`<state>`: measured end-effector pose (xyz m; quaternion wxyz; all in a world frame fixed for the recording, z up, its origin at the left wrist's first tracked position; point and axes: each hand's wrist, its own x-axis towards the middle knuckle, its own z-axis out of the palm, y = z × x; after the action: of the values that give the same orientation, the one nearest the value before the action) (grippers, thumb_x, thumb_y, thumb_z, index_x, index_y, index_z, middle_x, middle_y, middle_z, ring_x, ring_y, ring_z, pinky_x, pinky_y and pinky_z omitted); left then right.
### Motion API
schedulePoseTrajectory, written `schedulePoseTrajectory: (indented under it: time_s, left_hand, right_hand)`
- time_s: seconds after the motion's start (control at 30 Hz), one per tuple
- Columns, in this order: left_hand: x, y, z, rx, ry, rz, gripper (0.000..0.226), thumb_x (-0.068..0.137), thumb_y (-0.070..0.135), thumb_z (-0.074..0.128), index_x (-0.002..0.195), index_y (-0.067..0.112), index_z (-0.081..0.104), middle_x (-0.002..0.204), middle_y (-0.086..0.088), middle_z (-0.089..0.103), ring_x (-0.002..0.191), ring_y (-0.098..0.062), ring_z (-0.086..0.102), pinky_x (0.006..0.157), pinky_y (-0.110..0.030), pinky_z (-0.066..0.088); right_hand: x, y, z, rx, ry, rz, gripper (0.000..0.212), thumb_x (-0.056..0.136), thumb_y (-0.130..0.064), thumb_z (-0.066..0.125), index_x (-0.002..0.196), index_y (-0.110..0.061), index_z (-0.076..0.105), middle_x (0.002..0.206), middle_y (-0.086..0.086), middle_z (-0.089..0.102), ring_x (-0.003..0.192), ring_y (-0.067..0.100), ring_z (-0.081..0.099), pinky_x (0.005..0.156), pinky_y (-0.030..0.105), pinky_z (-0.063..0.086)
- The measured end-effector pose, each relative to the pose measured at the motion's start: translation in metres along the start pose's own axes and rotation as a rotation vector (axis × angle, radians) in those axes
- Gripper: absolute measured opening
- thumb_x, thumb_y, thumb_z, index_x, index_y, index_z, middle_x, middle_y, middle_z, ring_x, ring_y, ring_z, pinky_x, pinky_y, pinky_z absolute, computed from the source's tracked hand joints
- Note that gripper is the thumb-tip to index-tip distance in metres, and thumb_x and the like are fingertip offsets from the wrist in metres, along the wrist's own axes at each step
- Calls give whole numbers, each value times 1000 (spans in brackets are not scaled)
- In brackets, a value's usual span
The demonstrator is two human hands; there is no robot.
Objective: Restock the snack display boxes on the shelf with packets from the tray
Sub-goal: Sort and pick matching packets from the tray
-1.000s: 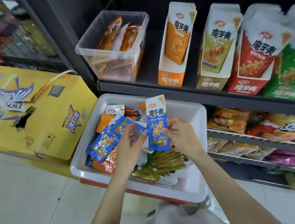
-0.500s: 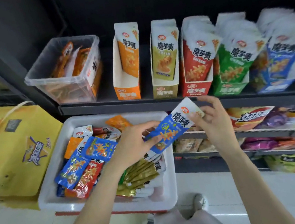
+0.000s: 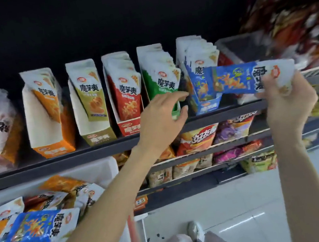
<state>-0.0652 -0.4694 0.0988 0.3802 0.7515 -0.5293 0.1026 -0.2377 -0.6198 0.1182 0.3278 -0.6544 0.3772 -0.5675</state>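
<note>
Right hand (image 3: 287, 100): is being raised to shelf height, forearm upright, fingers clenched on the white end of a blue packet (image 3: 236, 79). The packet is being held sideways, just in front of the blue display box (image 3: 206, 102) on the shelf (image 3: 101, 149). Left hand (image 3: 160, 118): is being extended forward from a slanting forearm, fingers loosely spread, nothing grasped, fingertips being held near the green display box (image 3: 159, 80) and the blue one. Tray (image 3: 91, 169): is being kept at lower left, below the shelf, stocked with mixed packets
</note>
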Motion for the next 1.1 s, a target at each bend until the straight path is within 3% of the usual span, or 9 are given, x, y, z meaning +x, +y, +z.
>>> schedulePoseTrajectory:
  time_s: [0.07, 0.2, 0.33, 0.43, 0.53, 0.63, 0.77, 0.93, 1.1]
  left_hand:
    - [15, 6, 26, 52, -76, 42, 29, 86, 26, 61, 115, 21, 65, 110, 4, 68, 105, -17, 59, 85, -31, 47]
    - [36, 6, 70, 267, -160, 154, 26, 83, 30, 67, 106, 19, 67, 101, 1, 68, 99, -24, 59, 82, -38, 46]
    - [42, 0, 86, 358, -116, 183, 15, 82, 31, 66, 89, 20, 72, 84, 1, 68, 91, -24, 59, 77, -35, 44]
    - [40, -4, 88, 321, -106, 183, 16, 82, 29, 62, 88, 19, 72, 84, 1, 68, 90, -23, 58, 79, -33, 38]
    - [37, -4, 85, 267, -114, 179, 19, 82, 25, 61, 96, 16, 71, 92, 0, 69, 94, -23, 58, 82, -34, 40]
    - [32, 0, 72, 140, -90, 165, 26, 85, 23, 59, 107, 15, 68, 101, -1, 68, 100, -21, 57, 85, -32, 44]
    - [9, 1, 39, -70, 132, 107, 21, 91, 21, 56, 105, 12, 69, 95, 1, 69, 91, -12, 59, 80, -24, 45]
    - [-53, -23, -19, -177, 401, -47, 21, 93, 17, 51, 92, 5, 68, 88, 6, 64, 78, -9, 61, 72, -25, 49]
    - [-142, -69, -85, -74, 320, -311, 19, 92, 23, 49, 97, 13, 64, 91, 8, 62, 83, -5, 57, 76, -16, 44]
  right_hand:
    - [29, 3, 1, -135, -20, -105, 31, 91, -44, 58, 80, -15, 60, 67, -3, 58, 61, 24, 57, 61, 35, 51]
    - [68, 9, 39, -437, -254, -286, 27, 92, -37, 57, 76, -15, 54, 60, 0, 47, 60, 23, 45, 57, 32, 27]
    - [79, 22, 81, -601, -417, -340, 26, 90, -32, 62, 100, -8, 65, 89, 13, 68, 76, 28, 57, 64, 27, 29]
    - [80, 32, 97, -665, -452, -331, 37, 85, -29, 69, 115, -12, 56, 110, 9, 60, 102, 26, 56, 69, 28, 35]
    - [75, 40, 97, -587, -352, -268, 46, 78, -29, 75, 112, -10, 49, 111, 7, 53, 100, 23, 53, 68, 24, 33]
    - [52, 36, 82, -388, -212, -326, 40, 81, -30, 70, 109, -7, 52, 105, 7, 54, 92, 20, 51, 70, 19, 31]
    - [-2, 15, 61, -158, -244, -311, 20, 91, -21, 61, 104, -8, 55, 95, -1, 56, 81, 13, 52, 71, 22, 40]
    - [-84, -17, 65, -2, -682, -226, 10, 92, -18, 61, 100, -13, 61, 83, -10, 63, 75, 2, 59, 68, 15, 47]
    - [-163, -33, 108, -67, -1235, -339, 14, 90, -18, 62, 104, -18, 64, 88, -8, 67, 80, 7, 63, 71, 34, 54]
